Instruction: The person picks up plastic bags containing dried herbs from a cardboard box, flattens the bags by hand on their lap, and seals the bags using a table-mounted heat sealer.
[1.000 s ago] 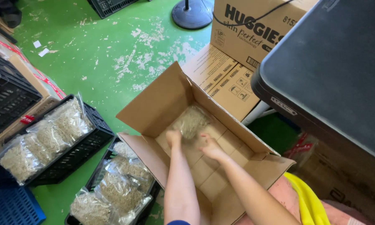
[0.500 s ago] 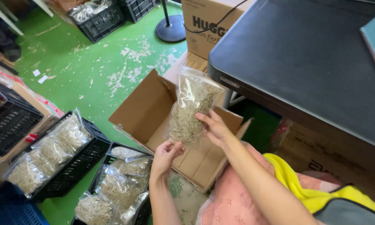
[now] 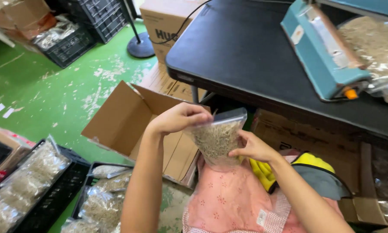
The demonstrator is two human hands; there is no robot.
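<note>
Both hands hold a clear bag (image 3: pixel 216 140) of dried bits upright, beside the open cardboard box (image 3: pixel 129 123). The left hand (image 3: pixel 179 118) pinches its top edge with curled fingers; the right hand (image 3: pixel 252 147) grips its side.

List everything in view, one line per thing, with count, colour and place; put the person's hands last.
clear bag: one, see-through with pale dried fill, held over the lap
open cardboard box: one, brown, on the floor left of the bag
black crates: two near ones, lower left, with more filled bags; others at the top left
black table: one, upper right
heat sealer: one, teal, on the table
closed cardboard box: one, brown, top centre beside the table
fan base: one, dark, round, on the green floor
pink apron: one, on the lap
left hand: grips the bag's top edge
right hand: holds the bag's right side
</note>
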